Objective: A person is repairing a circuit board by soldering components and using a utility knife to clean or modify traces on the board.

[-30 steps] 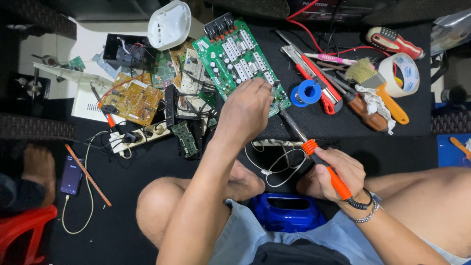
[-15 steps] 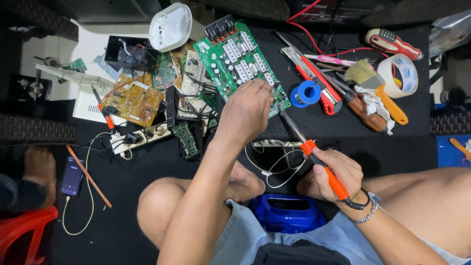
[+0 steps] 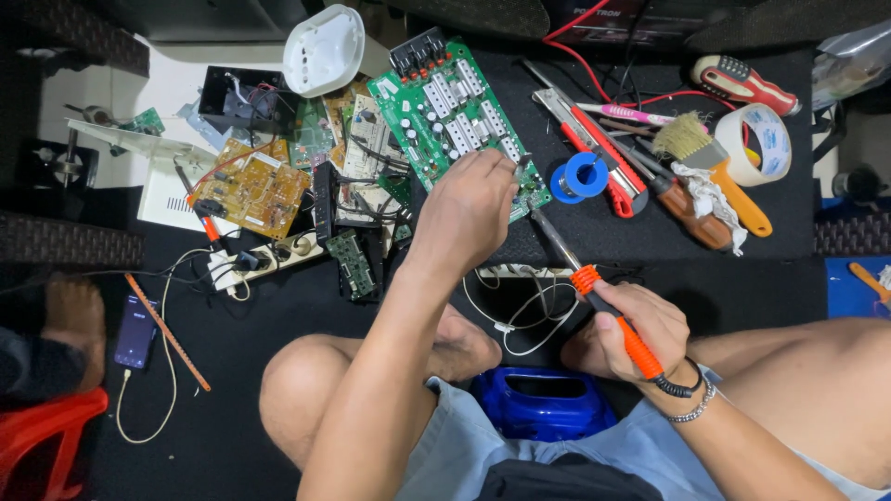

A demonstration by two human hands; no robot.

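— What's in front of me?

— The green board [image 3: 445, 111] lies tilted among other boards on the floor. My left hand [image 3: 469, 209] rests on its near edge, fingers curled; whether they pinch anything, I cannot tell.

— And the right?

— My right hand [image 3: 631, 329] grips the orange-handled iron [image 3: 603, 301], tip aimed at the board just beside my left fingers. I'd judge it best to brace the board firmly and touch the tip down briefly.
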